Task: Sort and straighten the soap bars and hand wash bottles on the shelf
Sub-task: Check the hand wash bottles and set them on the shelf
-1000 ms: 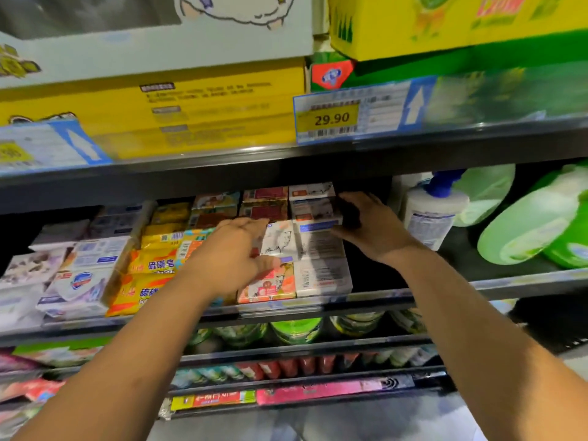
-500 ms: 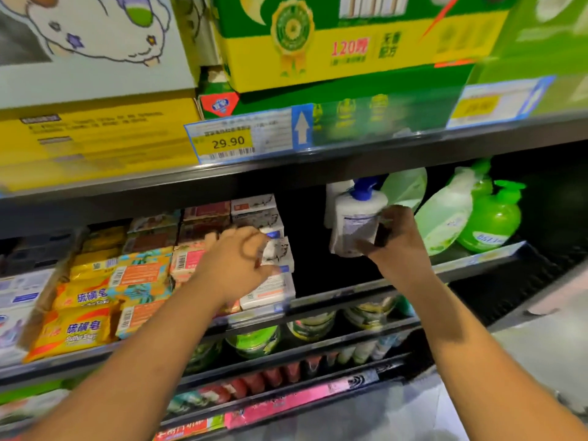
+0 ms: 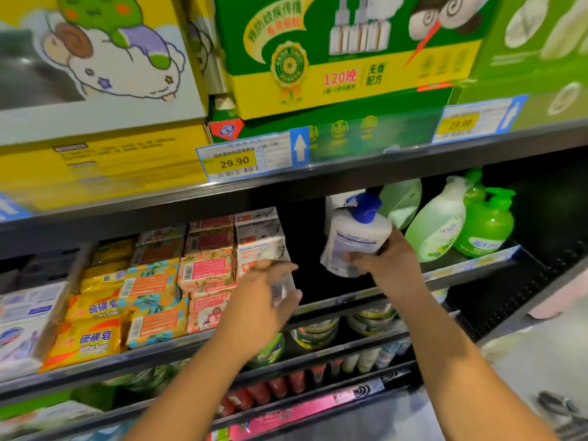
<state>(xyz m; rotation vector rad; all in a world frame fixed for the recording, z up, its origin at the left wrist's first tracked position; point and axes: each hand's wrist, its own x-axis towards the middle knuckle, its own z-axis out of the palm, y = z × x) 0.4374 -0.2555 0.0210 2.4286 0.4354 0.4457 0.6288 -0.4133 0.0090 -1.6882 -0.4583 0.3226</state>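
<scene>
My right hand [image 3: 393, 265] grips a white hand wash bottle [image 3: 354, 240] with a blue pump, tilted and lifted off the shelf [image 3: 471, 265]. Green hand wash bottles [image 3: 483, 224] and pale green ones [image 3: 437, 221] stand to its right, some leaning. My left hand [image 3: 262, 300] hovers with fingers spread in front of the stack of white soap boxes [image 3: 259, 240]; it is blurred and I cannot tell whether it touches them. Pink soap boxes [image 3: 206, 272], orange and teal soap bars [image 3: 152, 288] and yellow sulfur soap packs [image 3: 92, 338] fill the shelf to the left.
A dark gap on the shelf lies between the soap boxes and the bottles. Large green and yellow cartons [image 3: 337, 58] sit on the shelf above, with a 29.90 price tag [image 3: 235, 162]. Round tubs [image 3: 315, 332] and other goods fill the lower shelves.
My right hand moved from the soap boxes to the white bottle, took hold of it and lifted it, tilted. My left hand spread its fingers by the white boxes. The view shifted right.
</scene>
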